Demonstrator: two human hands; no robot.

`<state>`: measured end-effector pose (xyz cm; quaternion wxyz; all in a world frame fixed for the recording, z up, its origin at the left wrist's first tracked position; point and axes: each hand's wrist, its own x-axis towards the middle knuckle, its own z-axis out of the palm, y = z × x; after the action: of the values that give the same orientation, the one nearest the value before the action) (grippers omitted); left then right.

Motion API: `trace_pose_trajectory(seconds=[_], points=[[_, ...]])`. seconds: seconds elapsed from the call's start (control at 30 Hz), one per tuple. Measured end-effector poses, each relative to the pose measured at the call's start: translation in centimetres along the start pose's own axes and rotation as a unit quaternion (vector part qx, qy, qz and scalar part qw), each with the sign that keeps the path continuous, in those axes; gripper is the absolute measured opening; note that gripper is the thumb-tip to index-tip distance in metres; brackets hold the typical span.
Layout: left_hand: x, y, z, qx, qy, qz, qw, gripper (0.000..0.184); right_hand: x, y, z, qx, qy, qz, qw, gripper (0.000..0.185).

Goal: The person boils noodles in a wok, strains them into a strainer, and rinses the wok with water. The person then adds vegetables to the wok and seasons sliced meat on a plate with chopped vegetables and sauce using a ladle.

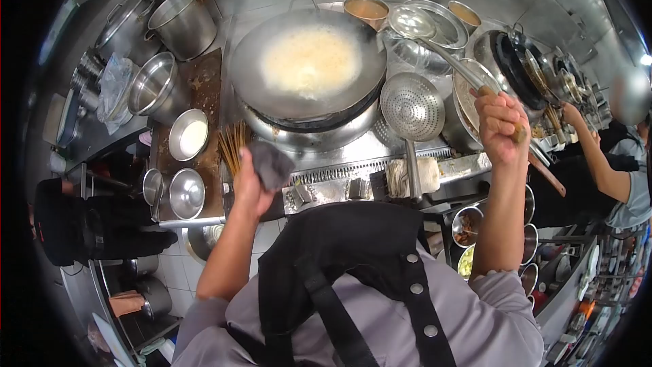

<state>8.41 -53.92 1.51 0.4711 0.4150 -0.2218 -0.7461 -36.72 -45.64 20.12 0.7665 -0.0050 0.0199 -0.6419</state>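
The left hand clutches a crumpled dark-grey cloth; the right hand grasps a shiny, round-bowled metal ladle.

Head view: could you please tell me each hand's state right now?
Left hand: holding a dark grey cloth.
Right hand: closed, holding a ladle by its handle.

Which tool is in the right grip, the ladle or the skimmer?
The ladle, whose handle sits in the right grip; the skimmer, full of holes, lies unheld.
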Motion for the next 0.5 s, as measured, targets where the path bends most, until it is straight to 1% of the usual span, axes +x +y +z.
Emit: trace_pose_trajectory(seconds=[0.03,0.07,0.1,0.17,0.2,0.23,0.27,0.3,0.33,0.37,0.4,0.43,0.47,0.5], points=[[0.8,0.7,1.2,-0.001,-0.023,0.003,1.0,0.068,-0.9,1.3,0.4,-0.012,0.008,0.003,1.0,0.015],[1.7,1.3,2.7,-0.022,-0.026,0.007,0.999,0.063,-1.8,2.6,0.7,-0.013,0.016,0.006,1.0,0.02],[4.0,1.2,2.3,-0.033,-0.05,0.009,0.998,0.057,-2.6,3.7,1.0,-0.014,0.02,0.003,1.0,0.02],[4.8,1.7,6.3,-0.095,0.044,0.027,0.994,0.046,-3.9,5.4,1.3,-0.065,0.042,0.028,0.997,0.023],[5.6,1.4,7.3,-0.095,0.045,0.023,0.994,0.046,-4.7,6.0,1.2,-0.086,0.074,0.015,0.993,0.026],[6.3,1.0,7.9,-0.127,0.065,0.012,0.99,0.042,-5.3,6.8,1.3,-0.084,0.08,0.014,0.993,0.026],[6.8,0.7,8.3,-0.159,0.087,0.002,0.983,0.038,-5.8,7.9,1.7,-0.147,0.105,0.02,0.983,0.026],[7.2,0.5,8.7,-0.157,0.091,-0.001,0.983,0.038,-6.2,8.9,2.0,-0.208,0.127,0.027,0.969,0.026],[7.5,0.3,9.0,-0.196,0.093,-0.042,0.975,0.036,-6.5,9.9,2.3,-0.255,0.178,0.013,0.95,0.029],[7.9,0.4,9.2,-0.235,0.095,-0.082,0.964,0.035,-6.3,10.6,2.4,-0.251,0.18,0.013,0.951,0.029],[8.7,0.6,8.9,-0.255,0.077,-0.118,0.957,0.036,-6.0,11.2,2.5,-0.28,0.193,0.028,0.94,0.03],[9.2,0.6,8.6,-0.252,0.078,-0.119,0.957,0.036,-5.5,11.7,2.4,-0.309,0.205,0.042,0.928,0.032],[9.8,0.6,8.4,-0.263,0.075,-0.139,0.952,0.033,-4.6,12.1,1.9,-0.305,0.214,0.039,0.927,0.037],[10.2,0.6,8.3,-0.275,0.073,-0.158,0.946,0.031,-3.5,12.2,0.7,-0.304,0.214,0.038,0.928,0.037]])
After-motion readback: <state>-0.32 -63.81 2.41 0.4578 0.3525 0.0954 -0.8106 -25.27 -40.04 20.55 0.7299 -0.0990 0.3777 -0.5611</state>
